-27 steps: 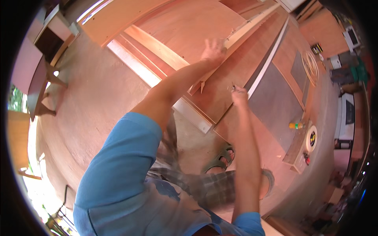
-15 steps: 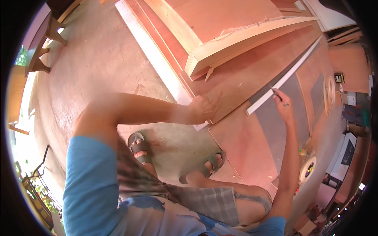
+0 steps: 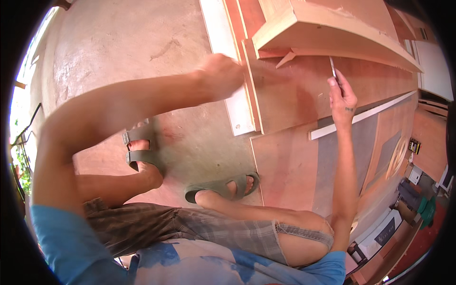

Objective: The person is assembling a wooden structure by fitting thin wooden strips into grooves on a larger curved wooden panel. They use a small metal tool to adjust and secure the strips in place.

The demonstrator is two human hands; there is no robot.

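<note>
- The right hand [image 3: 342,97] has its grip pinched on a slim tool [image 3: 332,67], thumb against fingers, the tip pointing away from the person. The tool is too small to tell whether it is a blade or a marker.
- That tool is over the reddish panel [image 3: 304,102], its tip just beside the underside of the pale beam [image 3: 327,35]; whether it touches is unclear.
- The left hand [image 3: 221,76] is blurred over the white board [image 3: 218,31], near the panel's near left edge. Its fingers look curled; I cannot tell whether its grip holds anything or is free.
- The tool looks light and stiff, probably easy to steer with a fingertip pinch. Best held low on its shaft, clear of the tip, which may be sharp.
- The panel seems thin, flat and broad: likely stiff enough over short spans, awkward more than heavy, and best taken by two opposite edges.
- The beam, with a loose splinter [image 3: 286,59] under its near end, looks rigid and heavier; it would want both hands, away from the ragged wood.
- The white strip [image 3: 375,110], right of the panel, looks slender and prone to flex, so support it near the middle.
</note>
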